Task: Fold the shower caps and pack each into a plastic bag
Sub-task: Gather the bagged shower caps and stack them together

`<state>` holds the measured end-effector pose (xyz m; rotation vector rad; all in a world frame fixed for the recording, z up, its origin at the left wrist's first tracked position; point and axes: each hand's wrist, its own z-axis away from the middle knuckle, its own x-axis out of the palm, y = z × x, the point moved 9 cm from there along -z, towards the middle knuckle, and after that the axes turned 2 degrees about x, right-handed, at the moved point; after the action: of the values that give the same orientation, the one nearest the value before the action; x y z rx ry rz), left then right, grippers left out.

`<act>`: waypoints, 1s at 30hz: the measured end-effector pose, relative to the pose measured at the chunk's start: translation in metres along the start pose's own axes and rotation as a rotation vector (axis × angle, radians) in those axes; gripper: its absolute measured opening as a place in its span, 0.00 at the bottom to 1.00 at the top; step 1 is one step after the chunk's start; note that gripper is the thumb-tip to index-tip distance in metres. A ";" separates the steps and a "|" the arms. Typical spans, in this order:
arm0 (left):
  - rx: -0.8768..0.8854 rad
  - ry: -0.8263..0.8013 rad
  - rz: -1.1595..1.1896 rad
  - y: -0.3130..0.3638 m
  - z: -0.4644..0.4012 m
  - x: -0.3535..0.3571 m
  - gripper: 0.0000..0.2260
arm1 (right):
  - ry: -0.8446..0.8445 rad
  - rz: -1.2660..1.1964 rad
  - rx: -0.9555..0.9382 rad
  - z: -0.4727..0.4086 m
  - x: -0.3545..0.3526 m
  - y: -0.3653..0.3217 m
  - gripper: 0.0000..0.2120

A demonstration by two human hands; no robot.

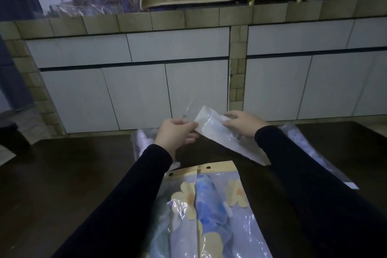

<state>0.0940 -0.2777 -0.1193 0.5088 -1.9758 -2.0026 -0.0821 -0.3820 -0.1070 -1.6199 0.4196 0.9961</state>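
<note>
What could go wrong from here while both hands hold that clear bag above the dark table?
The left hand only pinches the plastic bag at its edge, so the thin film might slip or tear. The right hand and sleeve hang over another packet and could drag it. Dim light may hide the bag's opening.

1. The person wears a long-sleeved top in plain black, or a very dark shade close to it in this dim light.
2. The left sleeve (129, 201) fits closely along the forearm and ends at the wrist in a smooth, unmarked edge.
3. The right sleeve (310, 178) matches it, same dark fabric, same snug cuff.
4. Both the left hand (174, 133) and the right hand (243, 123) are bare.
</note>
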 end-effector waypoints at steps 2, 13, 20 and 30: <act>0.078 0.000 0.107 0.016 0.009 -0.003 0.03 | -0.018 -0.120 -0.070 0.016 -0.011 -0.016 0.23; 0.263 -0.178 0.449 0.074 0.062 0.031 0.15 | -0.023 -0.392 -0.157 0.090 -0.067 -0.055 0.23; 0.075 -0.093 0.507 0.046 0.066 0.040 0.32 | -0.106 -0.603 -0.170 0.094 -0.056 -0.047 0.13; 0.117 -0.265 0.466 0.047 0.074 0.047 0.11 | -0.141 -0.923 -0.231 0.098 -0.042 -0.046 0.04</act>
<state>0.0169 -0.2330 -0.0742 -0.1975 -2.1232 -1.7343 -0.1112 -0.2871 -0.0466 -1.6606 -0.5338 0.4407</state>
